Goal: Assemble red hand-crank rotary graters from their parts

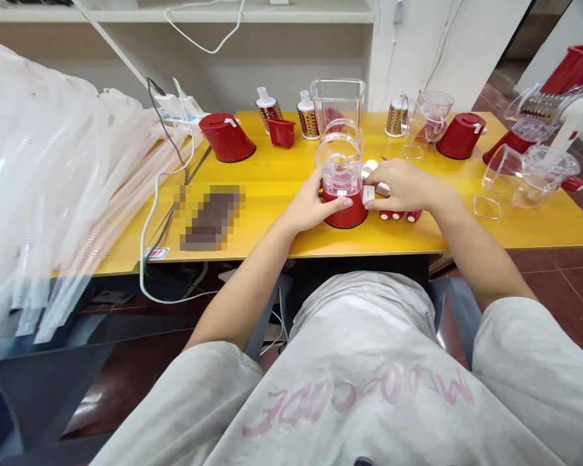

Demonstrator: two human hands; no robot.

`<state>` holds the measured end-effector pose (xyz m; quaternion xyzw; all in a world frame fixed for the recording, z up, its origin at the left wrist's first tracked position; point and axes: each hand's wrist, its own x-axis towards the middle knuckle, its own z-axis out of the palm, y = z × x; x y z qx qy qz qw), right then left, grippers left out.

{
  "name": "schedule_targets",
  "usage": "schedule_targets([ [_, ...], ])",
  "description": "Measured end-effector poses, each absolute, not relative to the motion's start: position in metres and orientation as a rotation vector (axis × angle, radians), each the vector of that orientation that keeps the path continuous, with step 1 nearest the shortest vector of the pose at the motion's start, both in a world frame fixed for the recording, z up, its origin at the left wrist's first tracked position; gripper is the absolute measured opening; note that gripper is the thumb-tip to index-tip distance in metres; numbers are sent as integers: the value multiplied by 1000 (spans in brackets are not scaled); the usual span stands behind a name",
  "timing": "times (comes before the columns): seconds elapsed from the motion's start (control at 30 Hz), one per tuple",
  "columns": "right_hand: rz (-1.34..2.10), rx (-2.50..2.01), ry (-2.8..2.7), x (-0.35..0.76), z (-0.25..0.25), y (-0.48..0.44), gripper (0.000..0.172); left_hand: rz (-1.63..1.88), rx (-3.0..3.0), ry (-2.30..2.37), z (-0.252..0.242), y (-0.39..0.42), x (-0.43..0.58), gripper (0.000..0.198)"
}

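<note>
A red base with a clear plastic housing on top [341, 188] stands near the front edge of the yellow table [272, 188]. My left hand [311, 208] is wrapped round the left side of the red base, thumb across its front. My right hand [402, 186] rests at its right side, fingers pinched on a small white part [368, 194] against the housing. Three small red-and-white feet [397, 215] lie under my right wrist.
Two red bases [226, 137] [460, 135], metal drum cutters [268, 109], a tall clear container [337, 100] and clear housings [529, 173] stand across the table. A heap of clear plastic bags [43, 175] fills the left. An assembled red slicer [548, 110] stands far right.
</note>
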<state>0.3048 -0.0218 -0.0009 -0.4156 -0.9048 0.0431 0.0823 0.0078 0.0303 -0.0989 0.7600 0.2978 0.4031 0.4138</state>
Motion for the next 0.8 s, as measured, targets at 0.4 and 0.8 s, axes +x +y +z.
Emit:
schedule_targets([
  [0.4, 327, -1398, -2657, 296, 2, -34, 29, 992, 1879, 765, -98, 27, 7, 139],
  [0.8, 935, -1592, -2375, 307, -12, -23, 46, 1021, 1907, 755, -101, 29, 9, 131],
])
